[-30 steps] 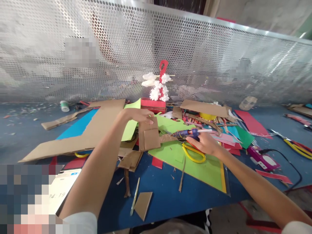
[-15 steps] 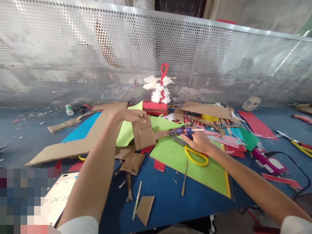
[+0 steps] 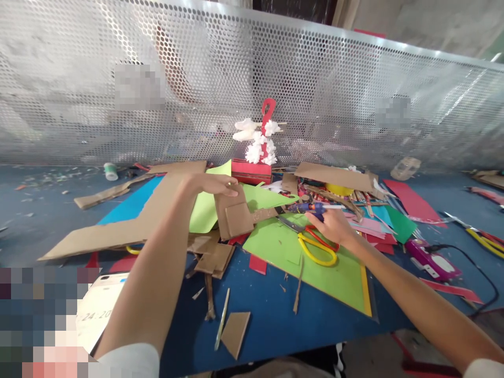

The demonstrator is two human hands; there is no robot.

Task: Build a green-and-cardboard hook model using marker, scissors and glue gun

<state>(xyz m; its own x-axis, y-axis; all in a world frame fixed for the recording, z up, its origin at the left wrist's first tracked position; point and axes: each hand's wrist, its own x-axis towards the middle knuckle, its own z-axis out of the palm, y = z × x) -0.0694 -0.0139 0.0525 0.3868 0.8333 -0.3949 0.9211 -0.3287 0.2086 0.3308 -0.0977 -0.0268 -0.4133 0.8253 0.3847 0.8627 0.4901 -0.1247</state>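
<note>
My left hand (image 3: 220, 186) grips the top of a brown cardboard piece (image 3: 239, 220), which has a smaller square layered on its face. From that piece's right side a narrow cardboard strip (image 3: 264, 214) sticks out. My right hand (image 3: 334, 226) is closed around a blue glue gun (image 3: 313, 208), its tip pointing left near the strip's far end. Just below lie scissors (image 3: 317, 251) with yellow and red handles, on a light green sheet (image 3: 315, 283). Behind stands a red stand (image 3: 252, 170) with white paper flowers (image 3: 260, 147).
Cardboard sheets (image 3: 157, 205) spread to the left, near a phone (image 3: 103, 307). Offcuts (image 3: 235, 333) lie at the front. On the right are a purple device (image 3: 433, 260) with a black cord and pliers (image 3: 478, 236). A perforated metal panel (image 3: 205, 79) closes off the back.
My right hand and the glue gun have moved right, away from the cardboard strip. More of the strip and the scissors' red handle now shows. My left hand keeps hold of the cardboard.
</note>
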